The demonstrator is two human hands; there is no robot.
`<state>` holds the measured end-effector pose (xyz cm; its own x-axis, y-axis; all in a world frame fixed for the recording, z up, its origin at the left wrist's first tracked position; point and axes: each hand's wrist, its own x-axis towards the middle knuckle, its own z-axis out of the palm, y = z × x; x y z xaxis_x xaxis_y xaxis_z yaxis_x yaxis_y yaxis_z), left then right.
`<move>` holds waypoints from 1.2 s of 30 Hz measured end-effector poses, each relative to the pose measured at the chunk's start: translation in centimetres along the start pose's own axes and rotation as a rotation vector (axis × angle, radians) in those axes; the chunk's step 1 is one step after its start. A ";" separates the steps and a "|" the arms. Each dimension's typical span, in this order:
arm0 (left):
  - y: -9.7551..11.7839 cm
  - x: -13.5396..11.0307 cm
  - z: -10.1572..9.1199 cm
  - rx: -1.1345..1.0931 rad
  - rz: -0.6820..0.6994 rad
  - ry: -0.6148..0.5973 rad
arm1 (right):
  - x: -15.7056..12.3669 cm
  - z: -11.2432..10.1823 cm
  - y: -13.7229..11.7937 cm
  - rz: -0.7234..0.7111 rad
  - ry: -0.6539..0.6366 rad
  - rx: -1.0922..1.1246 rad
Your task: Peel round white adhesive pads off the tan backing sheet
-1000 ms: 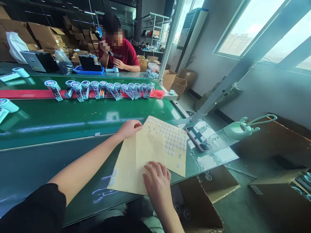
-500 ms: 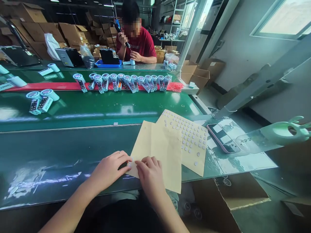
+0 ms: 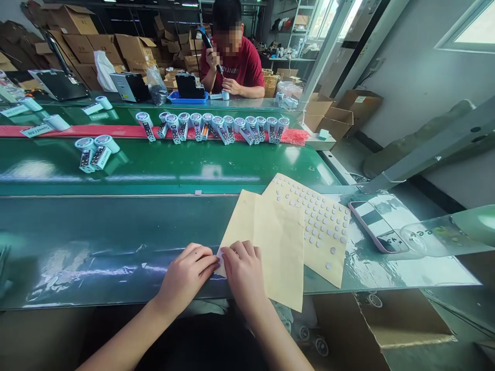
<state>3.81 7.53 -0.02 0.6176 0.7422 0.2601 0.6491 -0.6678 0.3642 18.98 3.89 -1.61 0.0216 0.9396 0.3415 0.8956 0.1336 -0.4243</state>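
Two tan backing sheets lie on the glass-topped bench in front of me. The nearer blank sheet [image 3: 270, 242] overlaps a sheet [image 3: 317, 221] covered with several small white round stickers. My left hand [image 3: 185, 275] and my right hand [image 3: 243, 273] meet at the blank sheet's near left corner. Both have fingers curled and pinching at a small white sticker there, which is mostly hidden by the fingertips.
A pink-cased phone [image 3: 377, 226] lies right of the sheets. Beyond is a green conveyor [image 3: 154, 165] with a row of several small white devices [image 3: 216, 126] along a red strip. A person in a red shirt [image 3: 235, 67] works across it. Open cardboard boxes [image 3: 402, 319] sit below right.
My left hand came from the sheets' far edge to the near left corner and joined my right hand. The view has swung left and down a little.
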 end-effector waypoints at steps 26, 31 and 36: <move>0.3 0.0 -0.3 0.153 0.101 0.037 | -0.1 -0.1 0.8 0.117 -0.007 0.337; 0.3 0.2 -0.4 0.130 0.084 0.036 | -0.1 0.0 0.9 0.125 0.008 0.348; 0.6 1.4 -1.2 0.104 -0.040 -0.178 | 0.1 -0.1 0.9 0.130 0.002 0.356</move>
<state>4.52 8.22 1.59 0.6533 0.7526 0.0823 0.7112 -0.6473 0.2741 19.84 4.10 -1.84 0.1260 0.9553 0.2676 0.6751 0.1151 -0.7287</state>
